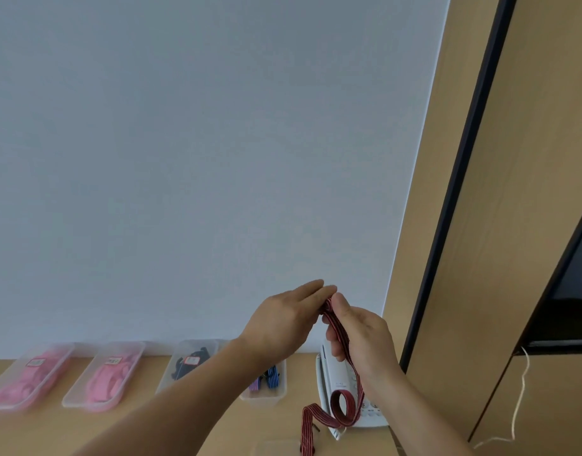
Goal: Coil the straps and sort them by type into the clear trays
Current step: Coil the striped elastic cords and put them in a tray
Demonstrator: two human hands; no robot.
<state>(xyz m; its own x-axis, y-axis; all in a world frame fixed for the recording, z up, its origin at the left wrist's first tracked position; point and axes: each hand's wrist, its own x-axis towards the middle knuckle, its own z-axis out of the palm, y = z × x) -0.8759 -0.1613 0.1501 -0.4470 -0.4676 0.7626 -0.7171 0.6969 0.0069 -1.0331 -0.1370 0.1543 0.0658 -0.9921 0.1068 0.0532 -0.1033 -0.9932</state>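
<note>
- Low in the middle of the frame, both hands are raised above the bench (151, 432) with a red striped strap (308, 429) between them. I judge it is lifted so that its loose length hangs free and winds without dragging.
- The left hand (283, 320) shows its back, fingers straight and side by side, tips against the strap's rolled top end. Its thumb is hidden, so I cannot tell whether it pinches the roll or only steadies it.
- The right hand (362, 337) is curled round the strap just below that roll, thumb up against it, probably to feed the length and keep it taut.
- From the right hand the strap drops to the bench, makes one loose loop in front of a white phone (332, 366) and trails to the bottom edge of the frame (most of it is not yet coiled).
- Along the wall (184, 159) at lower left stand four clear trays.
- The far-left tray (6, 383) and the second tray (75, 399) hold pink straps.
- The third tray (166, 373) holds black ones.
- The fourth tray (266, 398), partly behind the left forearm, holds small striped coils (271, 380) in purple and blue. The tray labels are too blurred to read.
- That fourth tray looks the likely home for this strap, since it is striped too; this is a guess from the pattern alone.
</note>
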